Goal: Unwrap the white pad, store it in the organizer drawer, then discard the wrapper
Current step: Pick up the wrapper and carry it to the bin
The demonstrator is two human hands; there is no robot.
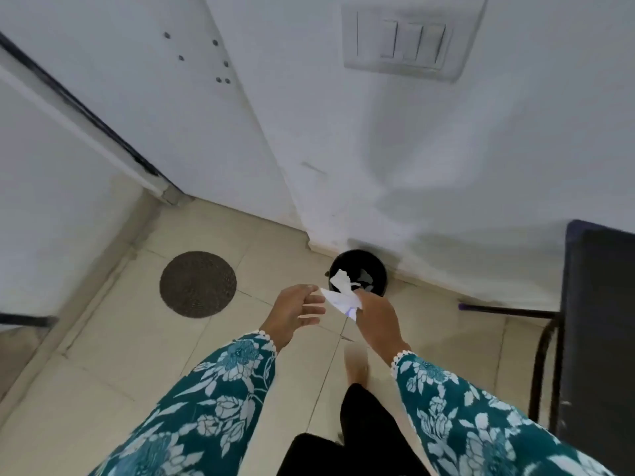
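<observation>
My right hand (376, 316) pinches a crumpled white wrapper (338, 296) with a small purple mark, held over the near rim of a round black bin (376, 264) on the floor by the wall. A white scrap sticks up at the bin's mouth; whether it is part of the wrapper or lies inside I cannot tell. My left hand (295, 309) hovers just left of the wrapper, fingers spread, its fingertips near the wrapper's left corner. Neither the white pad nor the organizer drawer is in view.
A round brown mat (198, 284) lies on the beige tiled floor to the left. A dark table (599, 321) with thin metal legs stands at the right edge. White walls and a door frame rise behind; a switch plate (409, 39) is high on the wall.
</observation>
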